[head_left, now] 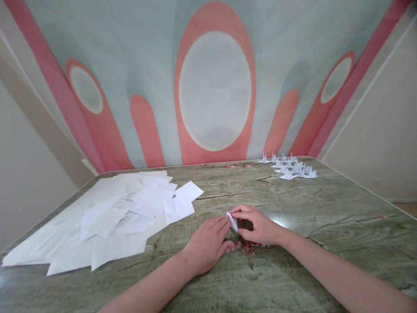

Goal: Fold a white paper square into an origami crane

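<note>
A coral and grey-green backdrop (pixel 215 87) fills the top of the frame. Below spreads a wood-patterned table (pixel 345 217). Loose white papers (pixel 114 213) heap at left. At lower centre, the left hand (pixel 208 243) lies palm down, fingertips against a folded paper; whether it grips, I cannot tell. The right hand (pixel 256 224) pinches that paper. Small folded figures (pixel 288 174) cluster right of centre. Smallest, the folded paper (pixel 232 222) sits between both hands, just below centre.
</note>
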A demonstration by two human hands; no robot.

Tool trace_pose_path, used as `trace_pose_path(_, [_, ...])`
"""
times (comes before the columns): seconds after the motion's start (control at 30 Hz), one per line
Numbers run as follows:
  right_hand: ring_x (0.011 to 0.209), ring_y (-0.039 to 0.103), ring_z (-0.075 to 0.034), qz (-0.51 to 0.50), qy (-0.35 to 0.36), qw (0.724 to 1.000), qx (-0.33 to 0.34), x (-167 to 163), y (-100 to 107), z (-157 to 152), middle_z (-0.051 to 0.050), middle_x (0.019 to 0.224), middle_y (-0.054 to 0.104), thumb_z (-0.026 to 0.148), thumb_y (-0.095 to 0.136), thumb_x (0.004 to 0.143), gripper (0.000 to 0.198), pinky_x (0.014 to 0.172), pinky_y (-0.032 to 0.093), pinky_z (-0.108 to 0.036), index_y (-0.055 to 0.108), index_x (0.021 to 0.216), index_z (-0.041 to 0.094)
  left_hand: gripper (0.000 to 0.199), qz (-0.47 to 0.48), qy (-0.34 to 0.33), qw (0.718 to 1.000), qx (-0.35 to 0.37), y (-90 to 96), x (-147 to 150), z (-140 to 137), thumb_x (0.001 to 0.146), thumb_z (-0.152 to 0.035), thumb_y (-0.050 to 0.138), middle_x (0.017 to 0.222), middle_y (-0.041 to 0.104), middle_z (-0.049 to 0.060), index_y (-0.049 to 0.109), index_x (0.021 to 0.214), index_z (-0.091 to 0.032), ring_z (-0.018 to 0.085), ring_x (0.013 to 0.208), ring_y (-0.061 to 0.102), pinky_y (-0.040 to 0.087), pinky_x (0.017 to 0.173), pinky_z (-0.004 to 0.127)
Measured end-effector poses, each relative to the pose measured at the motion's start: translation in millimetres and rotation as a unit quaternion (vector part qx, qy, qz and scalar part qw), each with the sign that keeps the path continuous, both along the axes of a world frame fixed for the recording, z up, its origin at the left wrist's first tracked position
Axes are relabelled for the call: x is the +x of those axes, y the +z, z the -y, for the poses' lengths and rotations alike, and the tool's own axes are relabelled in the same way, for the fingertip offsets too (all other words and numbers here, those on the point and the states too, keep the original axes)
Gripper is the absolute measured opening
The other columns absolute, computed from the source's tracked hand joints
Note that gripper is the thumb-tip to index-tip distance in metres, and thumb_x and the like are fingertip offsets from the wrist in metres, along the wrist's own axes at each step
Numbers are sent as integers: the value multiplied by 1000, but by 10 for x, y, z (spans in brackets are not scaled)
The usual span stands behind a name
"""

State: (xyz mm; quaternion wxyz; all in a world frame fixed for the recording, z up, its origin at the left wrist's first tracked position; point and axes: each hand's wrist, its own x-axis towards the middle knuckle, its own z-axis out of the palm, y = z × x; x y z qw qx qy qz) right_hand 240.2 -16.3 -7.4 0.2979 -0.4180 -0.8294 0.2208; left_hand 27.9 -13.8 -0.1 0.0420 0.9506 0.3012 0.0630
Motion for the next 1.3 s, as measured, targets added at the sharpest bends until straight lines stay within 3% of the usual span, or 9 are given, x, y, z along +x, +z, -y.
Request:
trace_pose_path(0.3, [94, 57, -20, -12, -6, 1000, 5, 5, -63, -23, -6, 104, 61, 9, 59, 65, 45, 87, 40, -35, 61, 108, 23, 48, 8, -3, 1000, 0, 17, -5, 2, 89, -42, 41, 134, 44, 11, 38, 129, -15, 22, 124, 40, 32, 103, 38])
trace_pose_path(0.57, [81, 58, -16, -23, -24, 999, 10, -19, -95, -31, -4, 97, 63, 11, 57, 74, 29, 77, 44, -31, 64, 99, 23, 47, 15, -5, 1000, 7, -4, -5, -2, 90, -40, 39, 134, 44, 11, 37, 130, -16, 22, 124, 39, 31, 102, 38])
trace_pose_path(0.9, [84, 58, -17, 13, -62, 995, 81, 4, -180, -49, -4, 89, 64, 20, 48, 87, 22, 78, 44, -32, 67, 97, 24, 47, 31, 0, 999, -8, 46, 0, 16, 88, -38, 45, 133, 45, 10, 37, 129, -18, 22, 122, 41, 31, 103, 39])
trace_pose_path(1.1, [80, 57, -16, -32, -99, 995, 13, 15, -180, -99, -3, 86, 61, 26, 49, 87, 19, 74, 45, -29, 67, 82, 21, 45, 27, -1, 1000, -14, 56, -1, 10, 87, -37, 45, 133, 44, 11, 40, 127, -17, 23, 122, 41, 31, 103, 39])
trace_pose_path(1.3, [78, 56, -15, -54, -87, 994, -31, 20, -198, -161, -4, 87, 59, 29, 51, 86, 18, 72, 45, -28, 66, 82, 20, 44, 44, 2, 999, -30, 49, -8, 17, 86, -36, 48, 133, 45, 10, 43, 125, -17, 23, 122, 41, 30, 103, 38])
